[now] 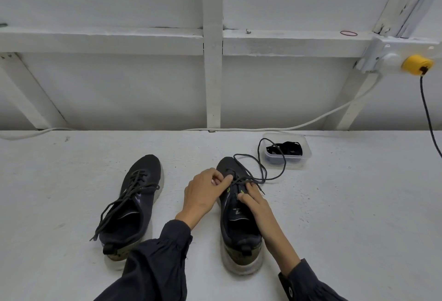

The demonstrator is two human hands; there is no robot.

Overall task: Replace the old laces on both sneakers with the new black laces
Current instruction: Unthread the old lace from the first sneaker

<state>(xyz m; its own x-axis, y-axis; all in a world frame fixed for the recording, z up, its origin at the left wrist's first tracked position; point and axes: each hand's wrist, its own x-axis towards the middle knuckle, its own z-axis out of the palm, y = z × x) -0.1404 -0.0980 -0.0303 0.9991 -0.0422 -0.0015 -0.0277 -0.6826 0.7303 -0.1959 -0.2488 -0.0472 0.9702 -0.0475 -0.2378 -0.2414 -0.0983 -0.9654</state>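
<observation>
Head camera: a person's two hands work at the lacing of the right sneaker (240,226), which stands on a white surface (358,217) with its toe pointing away. The left hand (203,193) is closed in a pinch, thumb and forefinger nipping the grey lace (259,181) over the middle of the shoe, the other fingers curled beneath. The right hand (256,202) lies along the shoe's right edge, its thumb pressed on the tongue and its fingertips curled down onto the same lace at the eyelet row.

The loose ends of that lace trail off the toe in open loops, one of them draped over the near rim of a clear plastic tub (307,151) that sits just beyond the shoe to the right. Inside the tub lies a bundle of black laces (285,148).

The left sneaker (134,214) stands well apart to the left, toe also away, its own lace (134,188) slack and spilling past the heel. Both arms wear dark sleeves (153,264). Behind, a yellow plug (417,64) sits in a socket on the white-painted frame.
</observation>
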